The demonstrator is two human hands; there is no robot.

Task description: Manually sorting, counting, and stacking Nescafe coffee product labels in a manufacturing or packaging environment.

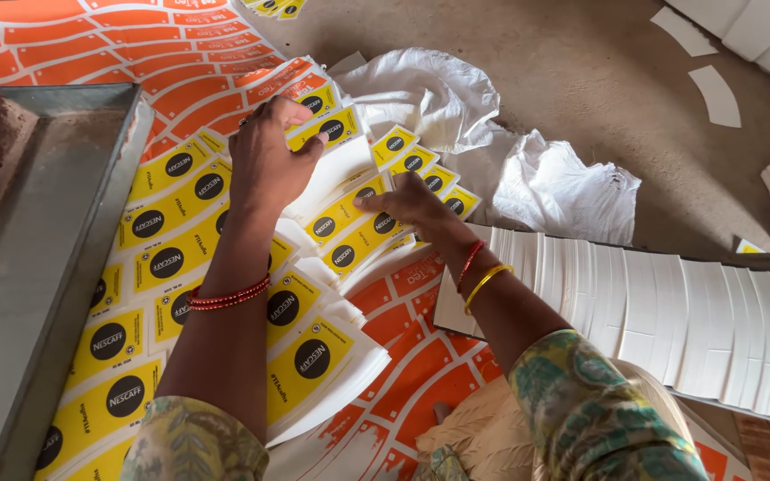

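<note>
left hand (267,160): upper centre of frame, fingers curled over the top edge of a small stack of yellow cut-outs (318,111), gripping it; red bangles on the wrist
right hand (412,207): centre of frame, palm down, fingers spread flat on the fanned row of yellow cut-outs (354,232), pressing on them, nothing pinched; red and yellow bangles on the wrist
yellow cut-outs, look: curved flat card blanks, bright yellow face with a black round mark and small black print, white backs and white edges; some in the held stack show an orange face
yellow cut-outs, place: overlapping like a fan from centre down to lower centre of frame, one more row running down the left side next to the tray
small yellow pieces (425,165): short row just right of the right hand, same yellow with black round marks
metal tray (11,267): long grey trough, left edge of frame, rust patch at its upper end
orange printed sheets (109,44): upper left and lower centre, lying under the yellow cards, white gaps between curved shapes
white blanks (670,312): long overlapped row, plain white, right side of frame
white plastic bags (492,134): crumpled, upper centre on the floor (599,89)
sleeves: green floral print, bottom of frame
</note>
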